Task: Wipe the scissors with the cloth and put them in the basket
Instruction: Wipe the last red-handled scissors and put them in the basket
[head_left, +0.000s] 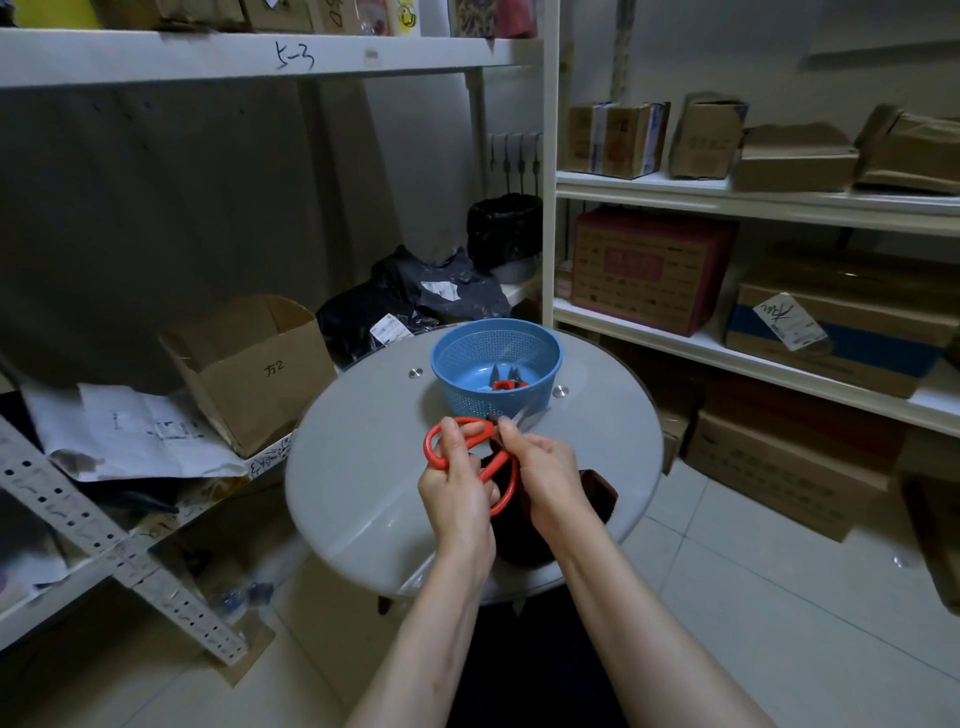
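Red-handled scissors (437, 448) are held above a small round grey table (363, 467), blades pointing toward the blue basket (545, 358). My left hand (457, 483) grips the red handle loops. My right hand (545, 478) pinches a dark brown cloth (597, 493) against the scissors near the pivot; most of the cloth hangs below the hands. The metal blade tips (524, 418) stick out past my right fingers, close to the basket's near wall. Inside the basket lies another small red-handled cutter (506, 382).
An open cardboard box (249, 369) and loose papers (130, 436) sit on the low shelf at left. Dark plastic bags (415, 296) lie behind the table. Shelves with cartons (649, 270) run along the right. Tiled floor shows below.
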